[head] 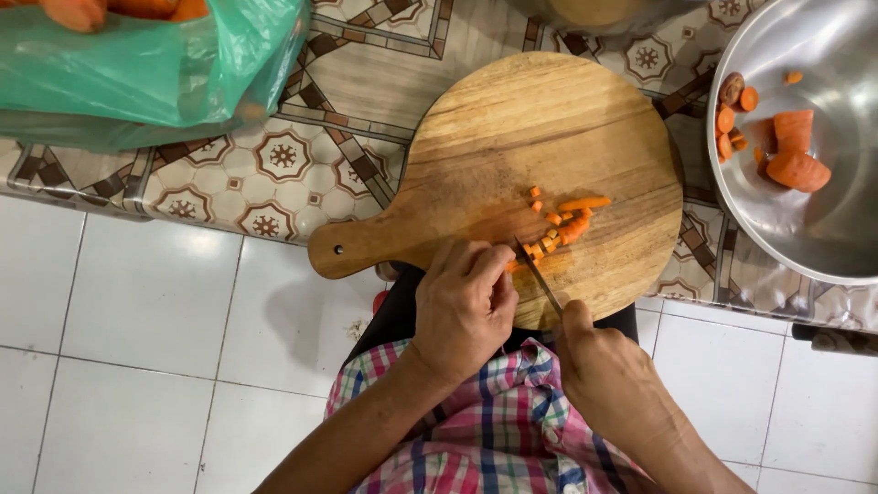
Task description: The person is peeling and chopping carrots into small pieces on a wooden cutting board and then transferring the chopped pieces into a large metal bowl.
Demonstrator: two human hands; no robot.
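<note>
A round wooden cutting board (512,137) with a short handle lies on a patterned mat. Small carrot pieces (560,222) are scattered on its near right part. My left hand (466,306) rests on the board's near edge, fingers curled over an orange carrot bit beside the blade. My right hand (604,370) grips the handle of a knife (540,274), whose thin blade points up and left into the carrot pieces. Both forearms come from the bottom over a plaid shirt.
A steel bowl (823,220) at the right holds carrot chunks (794,151) and slices. A green plastic bag (146,69) with whole carrots sits at the top left. White floor tiles (137,320) spread below the mat. Another bowl's rim (599,14) shows at the top.
</note>
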